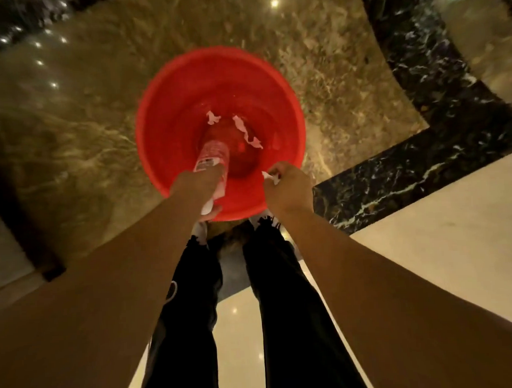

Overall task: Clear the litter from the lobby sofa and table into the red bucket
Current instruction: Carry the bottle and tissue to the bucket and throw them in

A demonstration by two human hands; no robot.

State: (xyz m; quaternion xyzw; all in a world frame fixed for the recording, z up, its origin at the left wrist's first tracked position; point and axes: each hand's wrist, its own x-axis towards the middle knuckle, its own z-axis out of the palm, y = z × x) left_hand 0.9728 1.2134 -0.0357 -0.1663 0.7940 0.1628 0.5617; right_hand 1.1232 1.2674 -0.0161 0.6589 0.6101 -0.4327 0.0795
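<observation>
Looking straight down here at a shiny brown marble floor (70, 137), with a dark strip of something along the far left edge that's too dim to make out.

The left hand (197, 186) is wrapped around a clear plastic bottle (212, 160) with a red-and-white label. The bottle points away from the person, its far end poking down inside the red bucket (168, 89) while the near end sticks out past the thumb over the bucket's near rim. There's a bit of white under the thumb too, can't tell if it's the cap or a scrap of paper.

The bucket sits on the floor right in front of the person's feet, dead centre. Inside it, toward the bottom, there are two torn white paper scraps (246, 132), one small on the left and one longer strip to the right of it.

The right hand (288, 185) is closed into a loose fist over the near right rim of the bucket, pinching a small crumpled bit of white tissue (270, 177) that peeks out on the bucket side.

Below the hands you get black trousers (282, 280) and the toes of white shoes (199, 230) just touching the bucket's near edge. Far right, a black veined marble border (420, 78) runs across the floor, with pale cream tile (427, 245) on the near side.
</observation>
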